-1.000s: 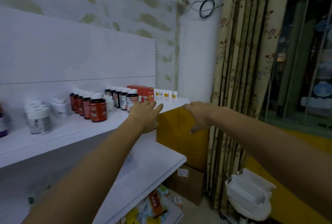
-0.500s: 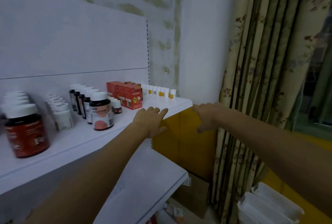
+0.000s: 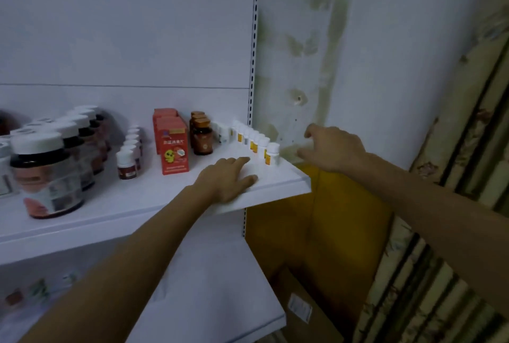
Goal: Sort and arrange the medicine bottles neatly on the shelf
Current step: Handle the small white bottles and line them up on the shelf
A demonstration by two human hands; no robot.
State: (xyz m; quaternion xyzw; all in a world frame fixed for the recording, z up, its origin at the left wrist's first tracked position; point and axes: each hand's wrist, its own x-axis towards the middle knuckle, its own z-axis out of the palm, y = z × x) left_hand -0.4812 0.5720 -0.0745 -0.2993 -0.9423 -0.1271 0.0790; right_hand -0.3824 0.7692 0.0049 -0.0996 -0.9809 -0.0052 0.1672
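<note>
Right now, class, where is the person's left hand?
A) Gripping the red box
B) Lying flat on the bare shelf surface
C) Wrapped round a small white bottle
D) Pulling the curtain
B: the left hand lies with straight fingers on the shelf, holding nothing, to the right of the red box and just short of the small white bottles.

Boxes (image 3: 173,147) stand left of bottles (image 3: 202,136) on shelf (image 3: 154,194)

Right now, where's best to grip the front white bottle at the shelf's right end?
Likely pinch the front bottle by its cap, right hand coming from the right: it stands upright at the shelf end, neighbours close behind, that side open.
</note>
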